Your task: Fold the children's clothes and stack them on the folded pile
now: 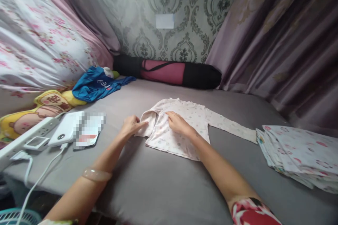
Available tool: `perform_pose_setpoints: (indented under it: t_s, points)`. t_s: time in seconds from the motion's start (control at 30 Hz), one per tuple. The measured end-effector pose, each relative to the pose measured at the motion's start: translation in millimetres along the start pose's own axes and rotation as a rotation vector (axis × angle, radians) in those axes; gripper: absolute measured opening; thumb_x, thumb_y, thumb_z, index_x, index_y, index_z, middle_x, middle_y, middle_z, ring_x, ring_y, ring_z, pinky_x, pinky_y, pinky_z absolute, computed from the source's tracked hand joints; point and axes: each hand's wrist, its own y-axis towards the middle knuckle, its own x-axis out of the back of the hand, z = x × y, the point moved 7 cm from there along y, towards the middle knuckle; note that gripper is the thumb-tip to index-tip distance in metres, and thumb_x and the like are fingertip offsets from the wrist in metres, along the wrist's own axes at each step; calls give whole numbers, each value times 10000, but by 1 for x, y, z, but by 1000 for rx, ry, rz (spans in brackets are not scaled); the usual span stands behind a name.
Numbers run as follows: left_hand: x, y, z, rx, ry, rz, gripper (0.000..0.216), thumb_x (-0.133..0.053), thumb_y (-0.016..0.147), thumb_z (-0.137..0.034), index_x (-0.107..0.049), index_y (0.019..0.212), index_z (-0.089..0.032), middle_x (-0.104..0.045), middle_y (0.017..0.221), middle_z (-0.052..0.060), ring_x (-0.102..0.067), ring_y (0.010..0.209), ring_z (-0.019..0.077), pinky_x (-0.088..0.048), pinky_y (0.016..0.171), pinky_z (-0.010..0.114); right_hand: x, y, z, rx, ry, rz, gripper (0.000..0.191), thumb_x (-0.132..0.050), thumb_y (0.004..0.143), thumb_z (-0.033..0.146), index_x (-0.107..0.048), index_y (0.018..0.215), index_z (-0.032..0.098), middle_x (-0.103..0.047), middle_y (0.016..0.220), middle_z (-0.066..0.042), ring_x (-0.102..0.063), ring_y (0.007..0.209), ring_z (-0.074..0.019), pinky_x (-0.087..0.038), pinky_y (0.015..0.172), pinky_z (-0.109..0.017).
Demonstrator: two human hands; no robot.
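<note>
A small white long-sleeved shirt (185, 144) with a faint print lies spread on the grey bed sheet. Its left-side sleeve is bent down beside the body, while the other sleeve stretches out to the right. My left hand (131, 126) is closed on the edge of the bent sleeve, with the thumb on top of the cloth. My right hand (178, 123) rests on the upper body of the shirt, its fingertips pinching the fabric near the bent sleeve's seam. A bracelet (96, 174) circles my left wrist.
On the right lies a stack of folded printed cloths (298, 154). A white power bank (66, 129), a packet (88, 130), a power strip (29, 140) and a cable are at left. Beyond are yellow plush toys (26, 119), a blue garment (97, 86) and a long rolled bag (166, 72).
</note>
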Motion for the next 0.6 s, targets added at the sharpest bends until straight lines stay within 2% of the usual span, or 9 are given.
perform_pose_setpoints:
  t_s: [0.1, 0.17, 0.3, 0.4, 0.5, 0.6]
  points:
    - [-1, -4, -2, 34, 1, 24, 369, -676, 640, -551, -583, 691, -197, -661, 713, 68, -617, 729, 231, -380, 581, 270, -23, 36, -6, -112, -6, -25, 503, -316, 878, 66, -482, 1352, 69, -521, 1387, -138, -451, 1288, -195, -325, 1073, -298]
    - [-3, -5, -1, 50, -24, 52, 343, -682, 630, -524, -555, 652, -206, -618, 653, 34, -599, 697, 210, -355, 557, 256, -34, 47, -11, -181, -26, -52, 496, -313, 900, 96, -450, 1375, 62, -467, 1436, -148, -389, 1340, -218, -282, 1104, -336]
    - [-7, -1, -4, -6, -168, 111, 209, -632, 663, -343, -477, 631, -205, -507, 573, -31, -523, 601, 151, -312, 515, 236, -50, 49, -15, -234, -80, -116, 521, -270, 962, 200, -343, 1454, 44, -302, 1548, -140, -207, 1438, -251, -116, 1164, -392]
    - [2, 10, -11, -99, -167, 90, 129, -561, 696, -237, -447, 648, -202, -492, 600, -37, -503, 610, 140, -315, 526, 237, -55, 46, -14, -224, -101, -146, 540, -233, 983, 264, -332, 1464, 39, -290, 1554, -131, -187, 1445, -245, -71, 1167, -379]
    - [32, 23, -20, -228, -8, -103, 30, -498, 756, -181, -491, 735, -201, -559, 701, 7, -537, 698, 179, -368, 608, 270, -57, 45, -13, -230, -109, -138, 578, -237, 988, 335, -312, 1476, 35, -268, 1561, -136, -173, 1448, -242, -47, 1167, -379]
    - [68, 26, -28, -411, 173, -425, 148, -419, 827, -124, -546, 863, -192, -627, 974, 118, -557, 957, 263, -393, 829, 376, -57, 45, -10, -235, -117, -133, 624, -237, 989, 404, -278, 1491, 36, -234, 1571, -146, -150, 1454, -255, -28, 1166, -391]
